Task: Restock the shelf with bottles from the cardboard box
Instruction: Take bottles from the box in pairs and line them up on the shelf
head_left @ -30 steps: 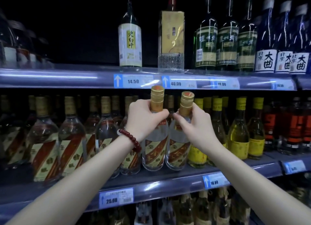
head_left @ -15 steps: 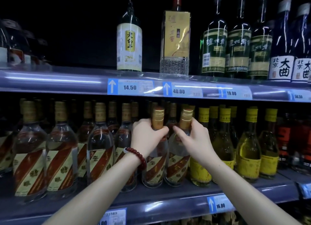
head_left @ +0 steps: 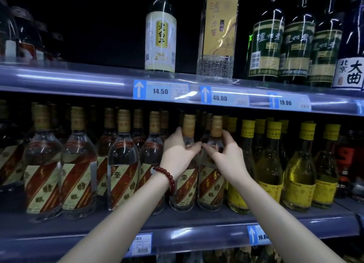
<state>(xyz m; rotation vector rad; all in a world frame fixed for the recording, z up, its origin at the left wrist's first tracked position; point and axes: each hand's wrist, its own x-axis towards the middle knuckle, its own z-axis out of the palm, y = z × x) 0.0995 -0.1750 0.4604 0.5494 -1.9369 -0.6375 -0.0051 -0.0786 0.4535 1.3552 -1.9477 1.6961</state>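
Observation:
Two clear bottles with gold caps and red-and-cream striped labels stand side by side on the middle shelf [head_left: 197, 228]. My left hand [head_left: 178, 154], with a red bead bracelet on its wrist, wraps the shoulder of the left bottle [head_left: 186, 186] just under its cap. My right hand [head_left: 226, 158] holds the shoulder of the right bottle [head_left: 211, 186] between thumb and fingers. Both bottles rest upright in line with the matching row. The cardboard box is out of view.
More striped-label bottles [head_left: 122, 168] fill the shelf to the left, and yellow-capped bottles [head_left: 299, 176] stand close on the right. The upper shelf [head_left: 78, 81] with price tags hangs just above the caps and carries tall bottles.
Both bottles went further back onto the shelf and now stand in the row. My hands slid down from the caps to the shoulders. The view moved closer.

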